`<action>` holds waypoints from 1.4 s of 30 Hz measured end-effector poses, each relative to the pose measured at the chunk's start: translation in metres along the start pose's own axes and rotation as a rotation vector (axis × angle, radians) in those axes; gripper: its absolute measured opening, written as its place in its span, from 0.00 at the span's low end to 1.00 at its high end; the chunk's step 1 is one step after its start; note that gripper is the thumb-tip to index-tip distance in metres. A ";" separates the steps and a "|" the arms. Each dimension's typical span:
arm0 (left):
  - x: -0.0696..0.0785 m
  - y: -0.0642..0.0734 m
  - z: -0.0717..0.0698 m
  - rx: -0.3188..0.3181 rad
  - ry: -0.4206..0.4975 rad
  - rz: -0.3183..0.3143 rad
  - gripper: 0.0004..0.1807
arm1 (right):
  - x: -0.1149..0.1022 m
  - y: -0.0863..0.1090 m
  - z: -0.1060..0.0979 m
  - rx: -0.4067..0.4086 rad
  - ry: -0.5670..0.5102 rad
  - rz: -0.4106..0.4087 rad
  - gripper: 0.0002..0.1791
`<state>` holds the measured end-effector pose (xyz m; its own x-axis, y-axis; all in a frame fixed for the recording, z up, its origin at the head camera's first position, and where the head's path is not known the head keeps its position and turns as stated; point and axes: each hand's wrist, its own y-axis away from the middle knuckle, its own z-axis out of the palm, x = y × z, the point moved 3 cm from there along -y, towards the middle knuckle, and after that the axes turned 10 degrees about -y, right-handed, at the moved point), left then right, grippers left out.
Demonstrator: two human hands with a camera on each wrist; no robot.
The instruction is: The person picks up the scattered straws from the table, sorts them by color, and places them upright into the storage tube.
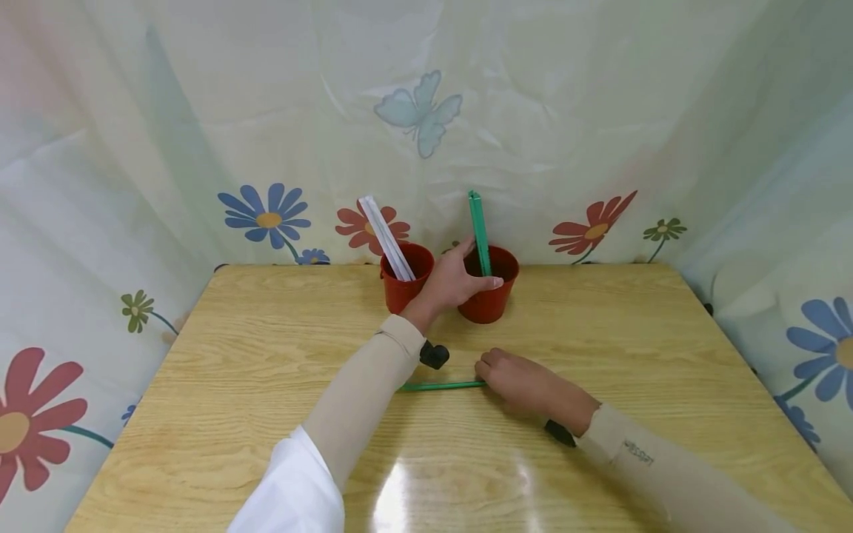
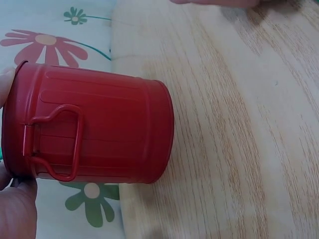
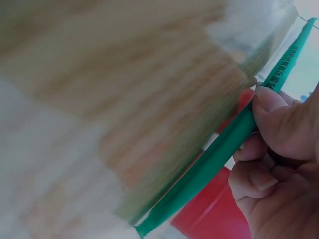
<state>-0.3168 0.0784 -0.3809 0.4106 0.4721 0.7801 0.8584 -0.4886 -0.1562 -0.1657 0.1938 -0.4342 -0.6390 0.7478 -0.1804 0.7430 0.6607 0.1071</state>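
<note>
My left hand (image 1: 448, 283) holds the right-hand red bucket (image 1: 489, 305) near its rim. In the left wrist view its thumb (image 2: 17, 211) is at one side of the rim and a finger at the other. Green wrapped straws (image 1: 478, 229) stand leaning in this bucket. Closer to me, low over the table, my right hand (image 1: 523, 381) pinches a single green wrapped straw (image 1: 443, 386). The right wrist view shows dark printing on that straw (image 3: 199, 174), between thumb and curled fingers. Its left end is hidden behind my left forearm in the head view.
Left of the held bucket stands a second red bucket (image 1: 403, 295) with white wrapped sticks (image 1: 388, 240) leaning in it. Both are near the back edge of the wooden table (image 1: 266, 355). A flowered curtain (image 1: 533, 111) hangs behind and along both sides.
</note>
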 end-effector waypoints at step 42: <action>0.001 0.002 0.002 -0.018 0.017 0.017 0.48 | 0.048 -0.004 -0.128 0.944 -0.647 0.142 0.01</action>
<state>-0.3142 0.0793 -0.3818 0.4193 0.4514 0.7876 0.8457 -0.5097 -0.1581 -0.2249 0.2349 -0.3184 -0.5185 0.4577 -0.7223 0.8277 0.0566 -0.5584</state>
